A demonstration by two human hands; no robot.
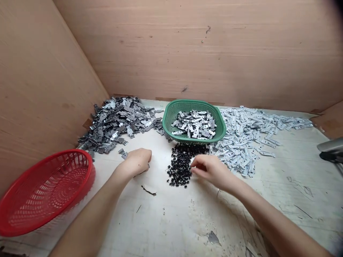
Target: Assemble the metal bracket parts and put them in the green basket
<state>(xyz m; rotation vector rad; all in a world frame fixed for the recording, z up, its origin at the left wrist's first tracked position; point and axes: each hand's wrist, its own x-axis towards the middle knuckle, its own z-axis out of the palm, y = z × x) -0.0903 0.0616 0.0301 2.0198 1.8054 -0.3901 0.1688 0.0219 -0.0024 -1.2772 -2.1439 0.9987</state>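
Observation:
My left hand (138, 162) is closed, knuckles up, low over the white work surface. Its fingertips are mostly hidden, so what it holds, if anything, cannot be made out. Just left of it lies a loose dark-grey metal plate (123, 154). Fingers and thumb of my right hand (207, 167) come together in a pinch at the right edge of a pile of small black screws (180, 166). Anything between those fingertips is too small to name. Behind the screws stands a green basket (167, 123) holding silvery metal parts (197, 123).
Dark-grey metal plates (125, 117) are heaped at the back left, pale metal strips (243, 135) at the back right. A red basket (88, 171) stands at the left. Wooden boards (187, 53) wall the area. A grey metal object (331, 146) juts in from the right.

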